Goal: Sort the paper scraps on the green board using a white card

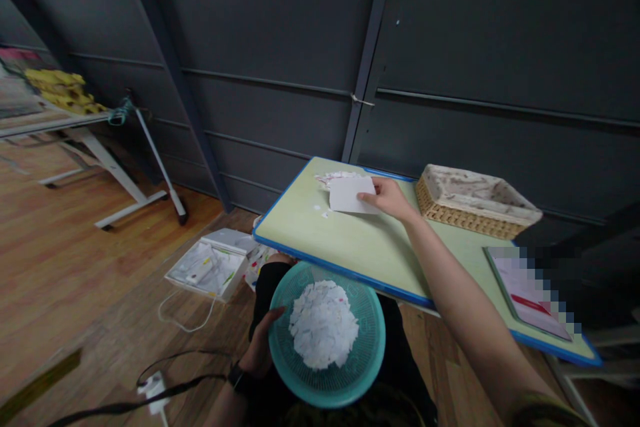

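My right hand [387, 197] pinches a white card [353, 195] by its right edge, thumb on the near face. The card is tilted over the light green tabletop [295, 213], beside a small heap of paper scraps [336, 177] partly hidden behind it. A few loose bits lie just left of the card. On my lap, a turquoise plastic basket [373, 360] holds a mound of torn white paper pieces [324, 325]. Gripping its left rim is my left hand [261, 345], the thumb over the edge and the other fingers hidden beneath.
A lined wicker basket [475, 217] stands at the table's back right, near a booklet [530, 297]. On the floor at left are an open white box [207, 267] and a power strip [154, 392] with cables. Dark metal panels [280, 27] rise behind the table.
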`<state>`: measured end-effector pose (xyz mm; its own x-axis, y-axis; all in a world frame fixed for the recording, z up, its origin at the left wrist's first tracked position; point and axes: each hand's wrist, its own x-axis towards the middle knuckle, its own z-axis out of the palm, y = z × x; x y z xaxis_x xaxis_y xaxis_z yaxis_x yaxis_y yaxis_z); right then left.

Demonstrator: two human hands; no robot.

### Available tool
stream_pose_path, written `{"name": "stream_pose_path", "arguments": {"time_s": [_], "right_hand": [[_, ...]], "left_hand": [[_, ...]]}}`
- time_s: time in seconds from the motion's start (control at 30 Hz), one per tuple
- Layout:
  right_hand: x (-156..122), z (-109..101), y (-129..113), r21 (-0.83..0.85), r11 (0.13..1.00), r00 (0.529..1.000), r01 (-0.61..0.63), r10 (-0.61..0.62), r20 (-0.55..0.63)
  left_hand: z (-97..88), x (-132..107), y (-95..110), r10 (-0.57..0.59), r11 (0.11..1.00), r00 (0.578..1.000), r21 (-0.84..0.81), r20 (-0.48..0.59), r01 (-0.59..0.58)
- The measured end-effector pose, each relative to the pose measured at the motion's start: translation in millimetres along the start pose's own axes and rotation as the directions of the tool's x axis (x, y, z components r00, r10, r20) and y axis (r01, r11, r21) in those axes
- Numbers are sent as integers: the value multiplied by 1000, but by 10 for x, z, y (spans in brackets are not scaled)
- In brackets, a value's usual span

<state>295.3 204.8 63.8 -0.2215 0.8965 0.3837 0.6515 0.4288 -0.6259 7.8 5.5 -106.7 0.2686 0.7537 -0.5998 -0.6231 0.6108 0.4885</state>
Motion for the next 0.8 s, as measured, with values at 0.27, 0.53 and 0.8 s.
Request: {"name": "stream_pose_path", "arguments": {"time_s": [0.27, 0.53, 0.8], "right_hand": [[3, 27, 18, 244, 969, 999, -48, 49, 0], [11, 358, 107, 315, 942, 982, -117, 158, -106], [-57, 614, 38, 275, 954, 992, -123, 129, -5]], "left_hand": [[55, -27, 15, 37, 999, 998, 12, -41, -37], [92, -66, 56, 28, 999, 999, 43, -41, -26], [144, -187, 289, 114, 994, 981, 16, -160, -113]]}}
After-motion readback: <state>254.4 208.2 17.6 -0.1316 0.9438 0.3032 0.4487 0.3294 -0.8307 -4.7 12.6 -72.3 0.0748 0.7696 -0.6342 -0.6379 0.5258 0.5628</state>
